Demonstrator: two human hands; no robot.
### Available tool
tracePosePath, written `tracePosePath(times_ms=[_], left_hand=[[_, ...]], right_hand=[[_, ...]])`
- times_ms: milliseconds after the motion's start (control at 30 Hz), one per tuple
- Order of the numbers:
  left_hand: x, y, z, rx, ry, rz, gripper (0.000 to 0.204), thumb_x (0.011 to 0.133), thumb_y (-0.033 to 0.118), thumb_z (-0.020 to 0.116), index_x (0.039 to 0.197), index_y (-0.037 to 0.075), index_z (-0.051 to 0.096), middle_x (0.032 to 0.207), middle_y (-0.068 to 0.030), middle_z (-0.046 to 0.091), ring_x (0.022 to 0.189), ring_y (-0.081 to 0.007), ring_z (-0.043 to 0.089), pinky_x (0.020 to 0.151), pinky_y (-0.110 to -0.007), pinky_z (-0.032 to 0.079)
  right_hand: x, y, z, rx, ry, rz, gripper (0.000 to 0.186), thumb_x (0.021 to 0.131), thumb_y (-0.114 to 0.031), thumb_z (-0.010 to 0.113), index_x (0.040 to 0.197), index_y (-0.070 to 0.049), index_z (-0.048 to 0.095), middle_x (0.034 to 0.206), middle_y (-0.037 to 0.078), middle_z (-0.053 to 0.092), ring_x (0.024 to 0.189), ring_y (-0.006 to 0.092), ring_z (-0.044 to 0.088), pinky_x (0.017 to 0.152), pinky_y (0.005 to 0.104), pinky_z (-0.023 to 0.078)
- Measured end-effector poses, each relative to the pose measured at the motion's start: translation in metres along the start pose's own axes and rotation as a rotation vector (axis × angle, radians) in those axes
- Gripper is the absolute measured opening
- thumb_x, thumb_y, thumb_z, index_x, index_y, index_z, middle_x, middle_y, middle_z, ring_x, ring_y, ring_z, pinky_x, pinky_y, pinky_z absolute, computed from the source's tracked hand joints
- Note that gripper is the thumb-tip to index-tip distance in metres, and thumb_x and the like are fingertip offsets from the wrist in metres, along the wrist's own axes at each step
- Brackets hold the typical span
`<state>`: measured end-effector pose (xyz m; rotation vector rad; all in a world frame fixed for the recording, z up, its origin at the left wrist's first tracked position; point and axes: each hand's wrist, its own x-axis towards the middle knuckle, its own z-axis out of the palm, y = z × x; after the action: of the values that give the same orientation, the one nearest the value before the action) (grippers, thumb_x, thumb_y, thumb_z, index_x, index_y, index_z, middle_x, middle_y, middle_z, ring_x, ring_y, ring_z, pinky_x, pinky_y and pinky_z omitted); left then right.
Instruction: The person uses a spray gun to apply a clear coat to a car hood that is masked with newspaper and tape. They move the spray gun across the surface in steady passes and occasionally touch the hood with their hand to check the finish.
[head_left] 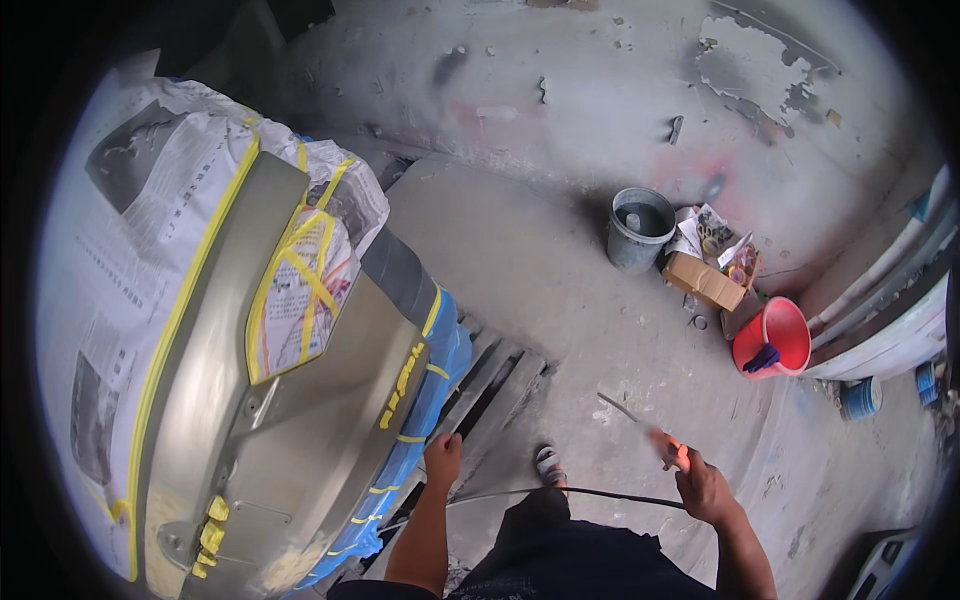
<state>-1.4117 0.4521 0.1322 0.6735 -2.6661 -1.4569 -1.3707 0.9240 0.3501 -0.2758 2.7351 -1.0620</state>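
Observation:
My right hand (pixel 706 493) is wrapped round the orange handle of an air blow gun (pixel 680 455). Its thin dark nozzle points up and to the left, and the body near the nozzle is blurred. A dark hose (pixel 600 492) runs from that hand leftward across my legs. My left hand (pixel 442 462) is closed in a fist with nothing showing in it, just beside the car body (pixel 350 400). Bare grey-gold metal shows on the car, framed by masking paper (pixel 160 220), yellow tape (pixel 185 310) and blue film (pixel 405 460). Small yellow tape pieces (pixel 402 385) stick to the panel.
A slatted pallet (pixel 500 385) lies beside the car by my foot. Against the far wall stand a grey bucket (pixel 640 235), a cardboard box (pixel 705 280) with tape rolls and paper, and a red bucket (pixel 785 335) with a dark glove. Blue cans (pixel 860 398) stand at the right.

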Motion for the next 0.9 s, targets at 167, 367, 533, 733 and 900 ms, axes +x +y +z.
tracePosePath(times_ms=[167, 367, 533, 733, 900], left_hand=[[0.097, 0.128, -0.006, 0.116, 0.080, 0.464, 0.021, 0.095, 0.013, 0.058, 0.111, 0.002, 0.064, 0.089, -0.0147, 0.071, 0.083, -0.0291, 0.069, 0.076, -0.040, 0.053], [0.233, 0.241, -0.031, 0.983, 0.188, 0.740, 0.048, 0.090, 0.019, 0.062, 0.134, 0.004, 0.053, 0.141, -0.0210, 0.050, 0.137, -0.0389, 0.040, 0.112, -0.053, 0.030], [0.325, 0.252, -0.046, 1.550, 0.233, 0.358, 0.067, 0.094, 0.040, 0.056, 0.147, 0.004, 0.040, 0.158, -0.0189, 0.029, 0.150, -0.0367, 0.015, 0.120, -0.056, 0.010], [0.414, 0.292, -0.064, 1.972, 0.132, -0.133, 0.073, 0.101, 0.051, 0.036, 0.154, 0.001, 0.026, 0.164, -0.0167, 0.014, 0.152, -0.0350, 0.004, 0.121, -0.054, 0.003], [0.456, 0.316, -0.063, 1.974, 0.246, -0.284, 0.073, 0.101, 0.049, 0.036, 0.154, -0.001, 0.026, 0.164, -0.0174, 0.015, 0.152, -0.0358, 0.006, 0.121, -0.055, 0.005]], right_hand=[[0.103, 0.000, -0.028, 0.080, -0.140, -0.087, 0.041, 0.089, -0.003, 0.054, 0.128, -0.002, 0.045, 0.094, 0.023, 0.068, 0.084, 0.0446, 0.066, 0.070, 0.0485, 0.054], [0.248, 0.017, -0.021, 0.181, -0.305, -0.175, 0.041, 0.093, -0.013, 0.055, 0.131, -0.003, 0.044, 0.092, 0.026, 0.067, 0.082, 0.0450, 0.066, 0.071, 0.0512, 0.052], [0.388, 0.017, -0.008, 0.192, -0.593, -0.119, 0.042, 0.097, -0.018, 0.050, 0.137, -0.005, 0.043, 0.103, 0.027, 0.067, 0.085, 0.0442, 0.067, 0.077, 0.0524, 0.051], [0.520, 0.053, -0.006, 0.290, -0.801, -0.205, 0.043, 0.097, -0.018, 0.050, 0.138, -0.007, 0.044, 0.121, 0.024, 0.063, 0.093, 0.0450, 0.066, 0.081, 0.0538, 0.051], [0.595, 0.071, 0.017, 0.333, -0.663, -0.310, 0.038, 0.097, -0.015, 0.048, 0.134, -0.005, 0.047, 0.119, 0.023, 0.063, 0.092, 0.0446, 0.066, 0.080, 0.0540, 0.052]])
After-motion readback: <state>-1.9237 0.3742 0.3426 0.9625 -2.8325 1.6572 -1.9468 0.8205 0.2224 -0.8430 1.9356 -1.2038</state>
